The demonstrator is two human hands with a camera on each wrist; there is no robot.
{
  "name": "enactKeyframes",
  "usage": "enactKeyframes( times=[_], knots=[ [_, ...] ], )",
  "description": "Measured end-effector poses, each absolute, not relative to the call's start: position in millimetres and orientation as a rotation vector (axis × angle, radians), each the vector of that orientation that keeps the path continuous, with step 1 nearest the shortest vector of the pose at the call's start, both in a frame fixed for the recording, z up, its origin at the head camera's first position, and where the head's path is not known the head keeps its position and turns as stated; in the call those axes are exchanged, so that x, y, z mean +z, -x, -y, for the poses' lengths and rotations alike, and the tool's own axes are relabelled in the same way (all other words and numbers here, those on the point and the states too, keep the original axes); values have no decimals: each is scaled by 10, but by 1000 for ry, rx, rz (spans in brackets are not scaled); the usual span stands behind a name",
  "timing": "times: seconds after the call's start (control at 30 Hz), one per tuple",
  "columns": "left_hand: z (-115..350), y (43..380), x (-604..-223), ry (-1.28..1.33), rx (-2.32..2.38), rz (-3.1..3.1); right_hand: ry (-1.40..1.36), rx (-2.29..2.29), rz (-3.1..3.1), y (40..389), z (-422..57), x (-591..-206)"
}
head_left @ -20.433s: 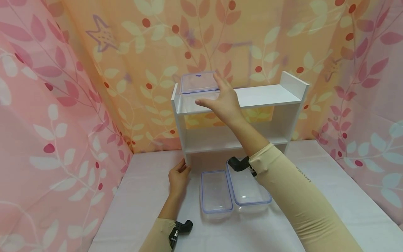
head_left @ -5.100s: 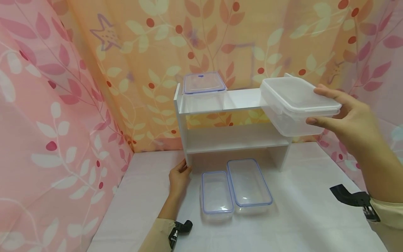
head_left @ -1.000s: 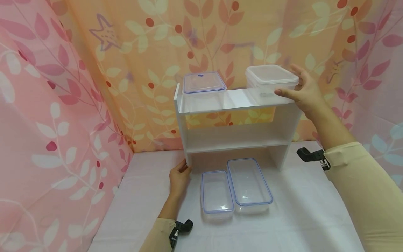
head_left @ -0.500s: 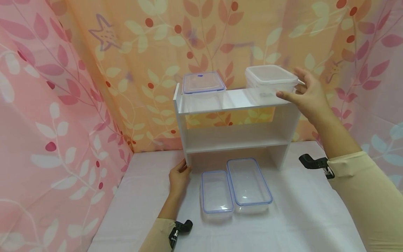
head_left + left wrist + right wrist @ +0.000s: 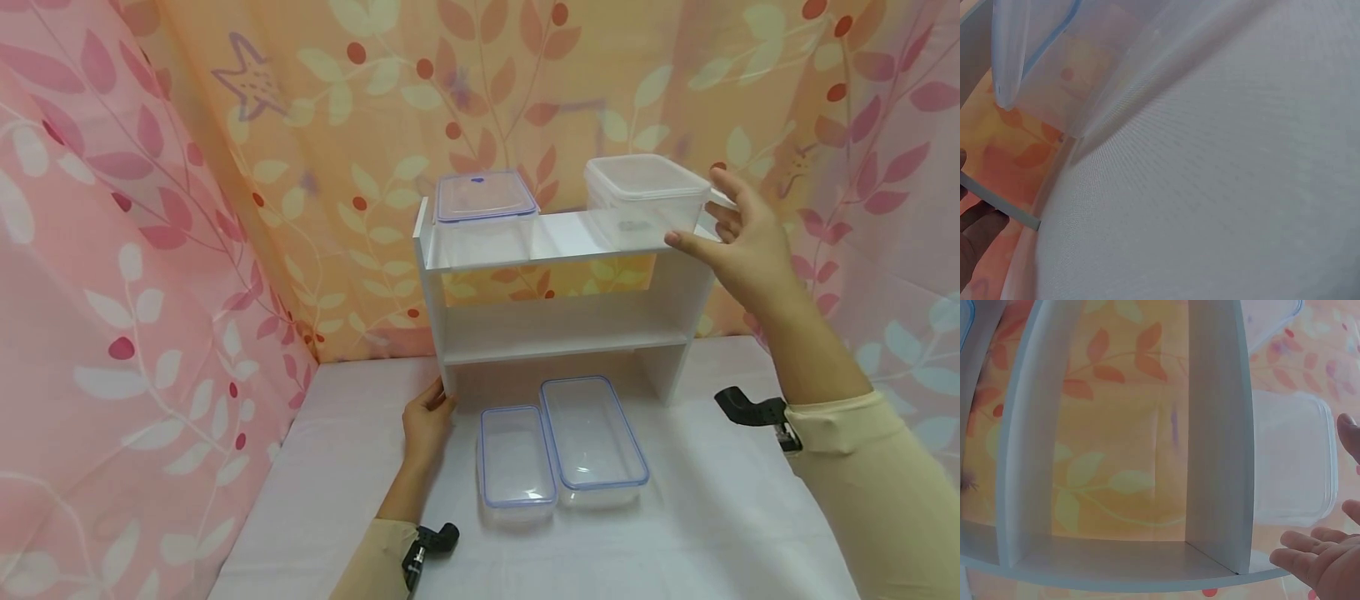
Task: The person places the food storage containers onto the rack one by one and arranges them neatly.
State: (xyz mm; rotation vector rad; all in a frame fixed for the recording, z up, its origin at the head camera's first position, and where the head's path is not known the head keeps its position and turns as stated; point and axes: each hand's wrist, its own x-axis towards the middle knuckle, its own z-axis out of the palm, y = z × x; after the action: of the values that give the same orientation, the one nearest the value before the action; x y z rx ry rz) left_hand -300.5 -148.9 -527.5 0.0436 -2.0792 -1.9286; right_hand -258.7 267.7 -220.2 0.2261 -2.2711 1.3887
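Observation:
At the right end of the white shelf's point(image 5: 562, 329) top board stands a clear food container with a whitish lid point(image 5: 647, 179). My right hand point(image 5: 750, 250) is just to its right with fingers spread; a gap shows between hand and container point(image 5: 1291, 462) in the right wrist view. Low on the shelf's left side, my left hand point(image 5: 427, 427) grips the foot of the side panel. The left wrist view shows fingertips point(image 5: 991, 226) on both sides of that panel edge point(image 5: 1004, 206). Another clear container with a blue-edged lid point(image 5: 486, 200) occupies the top board's left end.
Two blue-rimmed clear containers, a smaller one point(image 5: 517, 458) and a larger one point(image 5: 596, 437), lie side by side on the white-covered table point(image 5: 720, 533) before the shelf. Patterned curtains point(image 5: 337, 275) close off the back and sides.
The white-lidded container came from the right onto the top board. My right hand then let go and drew back rightward and down. The left hand stayed put.

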Motion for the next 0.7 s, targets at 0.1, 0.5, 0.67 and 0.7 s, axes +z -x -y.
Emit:
enactKeyframes(
  times=[0.1,0.5,0.67,0.7],
  knots=[
    [1488,3011,-5285,-40,-1938,2073,-223,1401,2238,2546,-2676,-2268],
    [1487,3010,-5285,-60,-1948,2082,-227,1336,2157,2388,-2636,-2542],
    [1491,3008,-5272,-67,-1929,2093,-241,1331,2100,2302,-2605,-2658],
    [1490,3007,-5271,-63,-1932,2090,-243,1334,2092,2284,-2593,-2682]
  ],
)
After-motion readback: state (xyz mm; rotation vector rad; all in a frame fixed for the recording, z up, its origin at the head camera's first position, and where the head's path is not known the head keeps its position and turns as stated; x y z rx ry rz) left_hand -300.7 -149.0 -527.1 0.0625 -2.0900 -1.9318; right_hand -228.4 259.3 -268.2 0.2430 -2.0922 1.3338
